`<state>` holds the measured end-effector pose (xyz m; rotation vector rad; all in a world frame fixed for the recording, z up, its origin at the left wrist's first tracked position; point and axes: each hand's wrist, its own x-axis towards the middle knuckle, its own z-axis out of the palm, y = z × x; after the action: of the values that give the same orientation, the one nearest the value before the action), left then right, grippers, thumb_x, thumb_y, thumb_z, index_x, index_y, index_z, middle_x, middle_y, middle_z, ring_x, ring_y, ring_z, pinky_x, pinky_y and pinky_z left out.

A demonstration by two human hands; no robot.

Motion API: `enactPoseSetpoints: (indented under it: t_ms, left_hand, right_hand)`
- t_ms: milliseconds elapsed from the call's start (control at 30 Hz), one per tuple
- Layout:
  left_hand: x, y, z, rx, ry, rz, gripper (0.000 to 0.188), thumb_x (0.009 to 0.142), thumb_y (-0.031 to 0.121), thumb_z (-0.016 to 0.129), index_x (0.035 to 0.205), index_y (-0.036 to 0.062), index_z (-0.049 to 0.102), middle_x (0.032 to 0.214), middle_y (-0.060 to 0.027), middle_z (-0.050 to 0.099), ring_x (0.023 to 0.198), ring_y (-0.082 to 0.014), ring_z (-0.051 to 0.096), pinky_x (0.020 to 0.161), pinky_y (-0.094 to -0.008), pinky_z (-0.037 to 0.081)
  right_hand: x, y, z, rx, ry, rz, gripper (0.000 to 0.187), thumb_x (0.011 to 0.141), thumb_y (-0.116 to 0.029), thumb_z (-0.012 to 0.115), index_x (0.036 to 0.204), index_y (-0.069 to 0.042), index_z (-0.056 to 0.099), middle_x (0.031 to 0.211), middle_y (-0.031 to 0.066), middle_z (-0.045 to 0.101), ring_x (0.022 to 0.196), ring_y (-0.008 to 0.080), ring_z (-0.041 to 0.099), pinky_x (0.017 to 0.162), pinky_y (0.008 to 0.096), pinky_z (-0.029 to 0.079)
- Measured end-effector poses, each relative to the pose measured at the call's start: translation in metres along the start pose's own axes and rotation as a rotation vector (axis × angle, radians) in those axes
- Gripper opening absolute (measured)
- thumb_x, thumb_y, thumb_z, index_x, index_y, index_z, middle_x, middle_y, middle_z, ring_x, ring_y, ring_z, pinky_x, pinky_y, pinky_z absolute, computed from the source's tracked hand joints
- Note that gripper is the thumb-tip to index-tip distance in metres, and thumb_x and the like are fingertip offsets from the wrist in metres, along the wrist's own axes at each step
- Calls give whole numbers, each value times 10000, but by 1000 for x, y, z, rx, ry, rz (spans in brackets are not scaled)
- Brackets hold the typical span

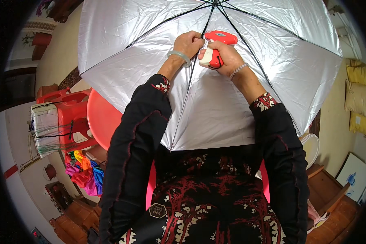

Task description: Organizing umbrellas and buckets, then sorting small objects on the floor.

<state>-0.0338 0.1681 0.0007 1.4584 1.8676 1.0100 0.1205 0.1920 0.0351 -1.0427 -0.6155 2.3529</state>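
A spread umbrella (pixel 215 110) with silver cloth lies across my lap, its black ribs meeting at the far top. My left hand (pixel 188 44), with a pale bangle at the wrist, is closed in a pinch at one thin umbrella rib (pixel 190 83). Wrapped round the handle of a red and white pistol-shaped hand tool (pixel 221 38) is my right hand (pixel 227 59), wearing a beaded bracelet. The tool's head is just right of my left fingertips, over the same rib. What exactly sits between the left fingertips is too small to see.
To the left stand a red round tub (pixel 103 118) and red plastic stools (pixel 73 114) with a pale strapped bundle (pixel 46 128). Bright coloured cloth (pixel 86 173) lies below them. Yellow and beige sacks (pixel 360 95) and a wooden chair (pixel 327 189) are at the right.
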Motion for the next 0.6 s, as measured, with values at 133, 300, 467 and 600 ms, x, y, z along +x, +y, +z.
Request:
enactPoseSetpoints:
  t_ms: [133, 300, 467, 600]
  left_hand:
    - [0, -2, -1, 25, 10, 15, 302, 734, 273, 602, 888, 16, 632, 742, -103, 635, 686, -215, 605, 658, -303, 473]
    - [-1, 4, -2, 68, -2, 18, 312, 765, 244, 606, 933, -17, 619, 764, -99, 648, 672, -156, 607, 632, -263, 479]
    - [-1, 5, -2, 106, 16, 26, 310, 763, 248, 605, 926, -15, 620, 764, -101, 648, 679, -160, 610, 641, -268, 479]
    - [0, 4, -2, 105, 22, 32, 311, 761, 252, 608, 923, -13, 621, 762, -101, 647, 680, -165, 611, 642, -272, 479]
  right_hand:
    - [-2, 4, 3, 26, 29, -33, 269, 797, -95, 500, 1026, 42, 462, 814, 172, 596, 700, 292, 633, 590, 409, 543]
    - [0, 4, -3, 18, -30, -11, 281, 835, -123, 468, 1088, -4, 439, 898, 177, 594, 787, 277, 625, 680, 428, 539]
    - [-2, 4, -2, 24, -19, -11, 275, 836, -121, 460, 1085, -7, 440, 900, 179, 594, 792, 278, 624, 685, 432, 538]
    - [-2, 5, -3, 49, -12, -27, 269, 837, -126, 462, 1077, -8, 443, 907, 179, 594, 802, 280, 624, 692, 438, 536]
